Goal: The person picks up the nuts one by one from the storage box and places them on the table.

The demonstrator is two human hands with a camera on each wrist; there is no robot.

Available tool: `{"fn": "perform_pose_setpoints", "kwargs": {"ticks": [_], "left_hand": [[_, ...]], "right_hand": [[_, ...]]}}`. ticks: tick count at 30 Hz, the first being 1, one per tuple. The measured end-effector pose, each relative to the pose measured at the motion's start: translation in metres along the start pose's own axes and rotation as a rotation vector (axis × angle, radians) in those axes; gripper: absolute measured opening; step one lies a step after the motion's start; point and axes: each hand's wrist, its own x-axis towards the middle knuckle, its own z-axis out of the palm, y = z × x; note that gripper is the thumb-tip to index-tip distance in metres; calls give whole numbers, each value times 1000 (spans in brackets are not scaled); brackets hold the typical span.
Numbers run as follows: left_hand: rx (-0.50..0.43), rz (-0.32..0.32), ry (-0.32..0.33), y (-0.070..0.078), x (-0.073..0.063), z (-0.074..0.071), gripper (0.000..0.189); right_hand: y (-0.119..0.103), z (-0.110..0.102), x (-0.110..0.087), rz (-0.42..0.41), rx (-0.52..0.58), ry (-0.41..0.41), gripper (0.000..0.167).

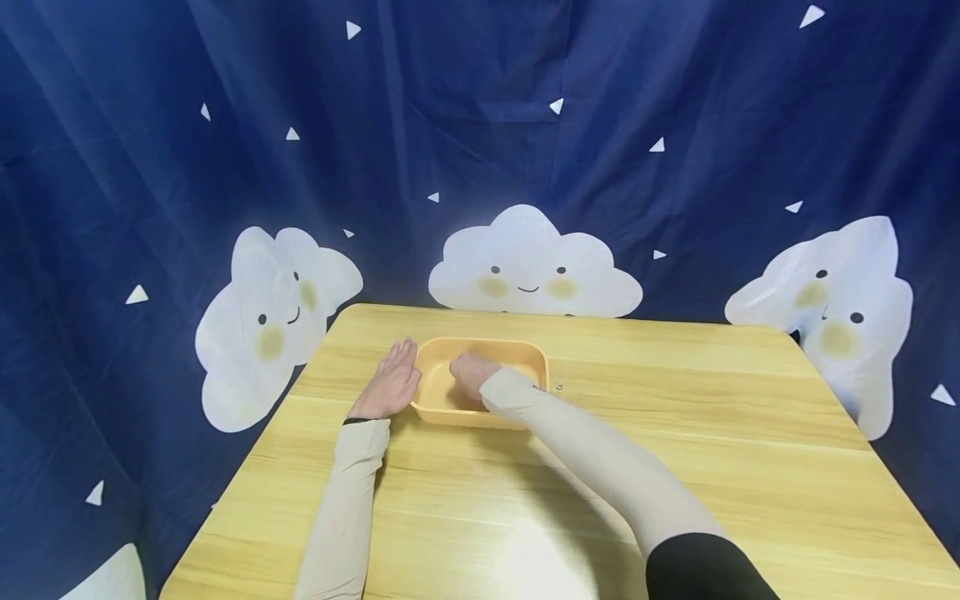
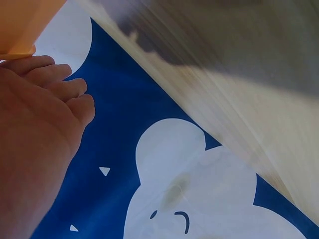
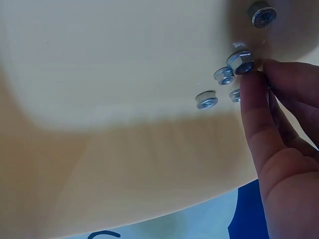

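A shallow orange plastic tray (image 1: 450, 417) sits toward the far side of the table. My right hand (image 1: 474, 377) reaches down inside it. In the right wrist view, the thumb and fingertips of that hand pinch a silver flange nut (image 3: 241, 62). Close by in the tray are several more nuts: one flange nut (image 3: 207, 100) to the lower left, another nut (image 3: 262, 15) higher up. My left hand (image 1: 392, 382) lies against the tray's left side, its fingers extended along the rim; in the left wrist view the fingertips are right at the tray edge (image 2: 17, 56).
One small metal piece (image 1: 559, 386) lies on the wooden table (image 1: 675, 400) just right of the tray. A dark blue curtain (image 1: 480, 125) with white clouds and triangles hangs behind the table and at its sides.
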Motion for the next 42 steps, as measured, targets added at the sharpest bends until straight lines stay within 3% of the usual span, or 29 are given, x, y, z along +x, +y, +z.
{"fn": "perform_pose_setpoints", "kwargs": {"ticks": [3,21,29,42], "left_hand": [[-2,3,-2,0,1,0,60],[-3,3,11,0,0,0,59],[2,8,13,-1,-1,1,58],[-2,-2,4,1,0,0,59]], "right_hand": [[1,0,2,13,6,-17,25],[7,4,2,-29,50,132,15],[5,2,-1,17,85,92,16],[8,-1,-12,-5,53,80,18]]}}
